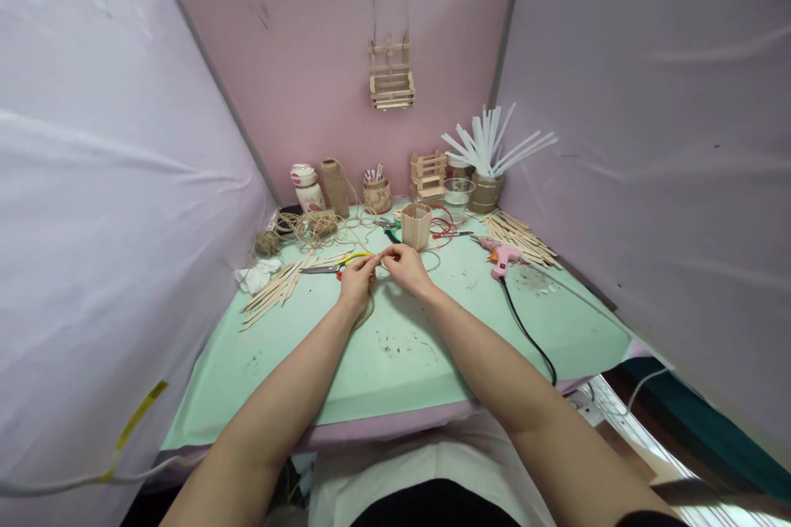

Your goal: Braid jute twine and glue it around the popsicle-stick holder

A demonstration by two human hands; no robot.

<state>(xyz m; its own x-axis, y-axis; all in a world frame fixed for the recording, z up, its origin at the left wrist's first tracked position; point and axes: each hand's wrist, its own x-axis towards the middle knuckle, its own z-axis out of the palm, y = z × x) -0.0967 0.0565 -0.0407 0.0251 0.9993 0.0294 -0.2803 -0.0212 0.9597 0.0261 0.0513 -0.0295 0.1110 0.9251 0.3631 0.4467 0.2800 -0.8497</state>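
Note:
Near the middle of the table, my left hand point(358, 283) and my right hand point(405, 267) meet with fingertips pinched almost together. Between them they hold jute twine point(369, 311), which hangs in a loop below the left hand and curves out past the right; the pinched part is mostly hidden by fingers. Just behind the right hand stands a small cup made of wooden sticks point(416, 227). Scissors point(325, 269) and a yellow-handled tool point(355, 258) lie beside the left hand. Green-and-black pliers point(389, 230) rest behind the hands.
Wooden sticks lie in piles at left point(270, 293) and right point(519, 237). A pink glue gun point(503, 255) trails a black cord on the right. Tangled twine point(302, 226), a clear plastic cup point(458, 196) and a pot of white sticks point(485, 191) line the back.

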